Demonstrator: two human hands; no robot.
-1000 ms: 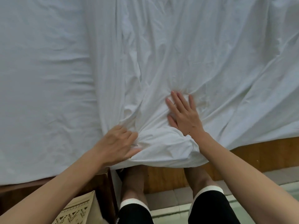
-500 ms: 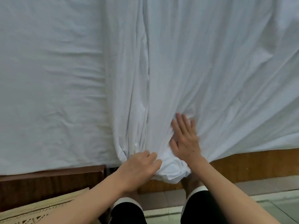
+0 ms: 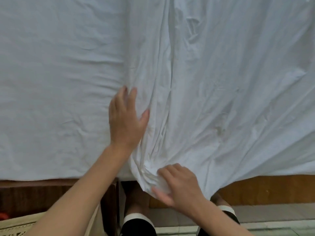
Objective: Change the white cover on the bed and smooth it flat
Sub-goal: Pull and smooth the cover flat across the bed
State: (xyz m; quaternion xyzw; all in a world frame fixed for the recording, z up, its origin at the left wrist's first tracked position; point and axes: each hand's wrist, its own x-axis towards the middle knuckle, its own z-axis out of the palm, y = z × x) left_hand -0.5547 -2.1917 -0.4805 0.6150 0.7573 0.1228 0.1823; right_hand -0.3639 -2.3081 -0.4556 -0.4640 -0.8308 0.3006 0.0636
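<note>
Across nearly the whole frame lies the white cover [image 3: 221,82], smoother on the left and drawn on the right into long creases that run down to a bunched corner hanging over the wooden bed edge [image 3: 264,188] at lower centre. The left hand [image 3: 125,121] rests flat on the cloth at centre, fingers straight and together. The right hand [image 3: 177,186] grips the bunched corner, fingers curled round it.

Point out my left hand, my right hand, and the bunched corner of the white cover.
left hand [image 3: 125,123], head view, back of the hand
right hand [image 3: 181,185], head view, back of the hand
bunched corner of the white cover [image 3: 150,174], head view, gathered folds
</note>
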